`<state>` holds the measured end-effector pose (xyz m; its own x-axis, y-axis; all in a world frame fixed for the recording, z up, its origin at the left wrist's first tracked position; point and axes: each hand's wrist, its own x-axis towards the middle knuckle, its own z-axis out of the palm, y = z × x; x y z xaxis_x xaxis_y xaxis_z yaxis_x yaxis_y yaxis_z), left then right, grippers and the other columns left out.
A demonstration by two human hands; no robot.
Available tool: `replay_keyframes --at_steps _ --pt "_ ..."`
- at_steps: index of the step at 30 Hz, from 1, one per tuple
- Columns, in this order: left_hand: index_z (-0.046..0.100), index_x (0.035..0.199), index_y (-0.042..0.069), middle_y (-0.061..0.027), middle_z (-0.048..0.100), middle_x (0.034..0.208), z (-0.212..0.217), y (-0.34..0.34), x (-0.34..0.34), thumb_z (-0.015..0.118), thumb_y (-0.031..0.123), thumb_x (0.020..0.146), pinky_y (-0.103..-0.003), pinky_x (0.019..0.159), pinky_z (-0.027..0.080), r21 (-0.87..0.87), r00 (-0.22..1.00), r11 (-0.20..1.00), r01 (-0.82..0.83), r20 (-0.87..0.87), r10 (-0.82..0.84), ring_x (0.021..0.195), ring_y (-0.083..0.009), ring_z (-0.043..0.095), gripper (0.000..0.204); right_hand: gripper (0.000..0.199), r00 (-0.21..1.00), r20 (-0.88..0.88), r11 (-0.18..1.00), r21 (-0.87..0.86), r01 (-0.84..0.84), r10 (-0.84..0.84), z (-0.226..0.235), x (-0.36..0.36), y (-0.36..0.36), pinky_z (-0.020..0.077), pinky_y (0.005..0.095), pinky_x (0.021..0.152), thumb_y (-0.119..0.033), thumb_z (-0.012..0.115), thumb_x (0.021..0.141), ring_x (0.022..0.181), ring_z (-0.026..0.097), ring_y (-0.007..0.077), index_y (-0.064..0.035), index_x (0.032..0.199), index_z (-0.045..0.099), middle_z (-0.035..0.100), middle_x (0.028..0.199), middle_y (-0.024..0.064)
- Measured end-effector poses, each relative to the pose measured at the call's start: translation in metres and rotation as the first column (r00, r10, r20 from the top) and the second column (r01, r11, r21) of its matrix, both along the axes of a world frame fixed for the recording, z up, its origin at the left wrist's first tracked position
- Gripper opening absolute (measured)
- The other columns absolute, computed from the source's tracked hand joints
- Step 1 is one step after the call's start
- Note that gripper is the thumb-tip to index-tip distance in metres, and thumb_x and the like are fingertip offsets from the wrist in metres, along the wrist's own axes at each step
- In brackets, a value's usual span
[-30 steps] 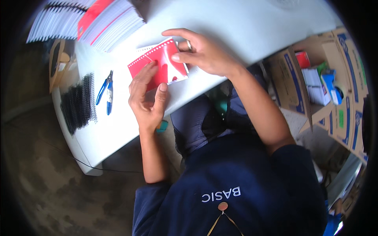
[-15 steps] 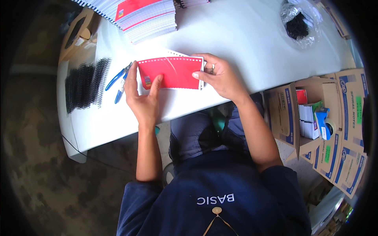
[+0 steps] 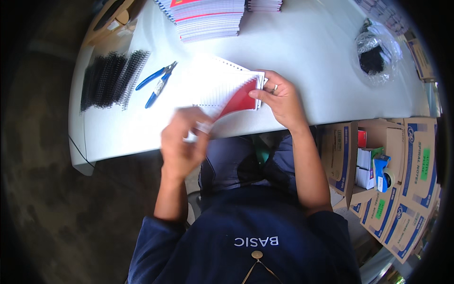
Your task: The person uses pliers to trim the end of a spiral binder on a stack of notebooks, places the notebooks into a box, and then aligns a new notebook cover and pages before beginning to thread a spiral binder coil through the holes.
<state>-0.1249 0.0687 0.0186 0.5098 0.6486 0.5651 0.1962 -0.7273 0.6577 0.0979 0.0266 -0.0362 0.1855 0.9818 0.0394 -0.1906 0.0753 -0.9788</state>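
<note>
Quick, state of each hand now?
Left hand: blurred at the curled red cover; grip cannot be told.
Right hand: holding the notepad by its right end.

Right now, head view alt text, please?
A person's right hand pinches a curled red cover and white lined paper, the blurred left hand at the cover's lower corner. Blue-handled metal cutters and black spiral coils lie left on a white table.

Blur is smearing the left hand (image 3: 183, 141), leaving its fingertips and their hold on the red cover (image 3: 243, 98) unclear. The bent cover is hiding part of the white paper (image 3: 211, 92) beside it, while the paper pad (image 3: 260, 81) is concealing some fingertips of the right hand (image 3: 283, 102). The picture's upper edge is cutting off the notebook stack (image 3: 210, 22). Inside the plastic bag (image 3: 393, 53), a black clump (image 3: 371, 60) is showing too small to make out.
</note>
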Motion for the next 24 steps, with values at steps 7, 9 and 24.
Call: replay_keyframes --at_steps 7,9,24 --pt "0.045 0.104 0.005 -0.0072 0.062 0.088 -0.015 -0.015 0.030 0.064 0.011 0.085 -0.024 0.054 0.051 -0.882 0.697 0.372 0.288 0.459 0.550 0.065 -0.0120 0.061 0.027 0.029 0.995 0.013 0.995 -0.008 0.100 -0.100 -0.007 0.007 0.001 0.0447 0.0213 0.073 -0.004 0.063 0.084 0.079 0.057 0.0065 0.0000 0.111 0.054 0.062 0.084 0.0016" --pt "0.045 0.099 0.005 -0.0063 0.061 0.085 -0.036 -0.030 0.043 0.065 0.011 0.085 -0.022 0.056 0.049 -0.890 0.739 0.198 0.410 0.452 0.500 0.065 -0.0105 0.059 0.025 0.028 0.981 -0.088 0.976 0.115 0.184 -0.175 -0.011 0.004 0.003 0.0455 0.0218 0.074 -0.005 0.064 0.083 0.081 0.057 0.0075 -0.0011 0.109 0.054 0.061 0.086 0.0012" --pt "0.046 0.090 0.005 -0.0042 0.056 0.082 -0.044 -0.012 0.077 0.057 0.022 0.092 -0.024 0.069 0.047 -0.851 0.633 0.476 0.223 0.498 0.593 0.072 -0.0085 0.052 0.020 0.041 0.652 -0.715 0.927 0.012 0.374 -0.254 0.004 -0.069 -0.010 0.0473 0.0410 0.093 -0.002 0.057 0.087 0.112 0.052 0.0205 -0.0086 0.125 0.043 0.052 0.120 0.0078"
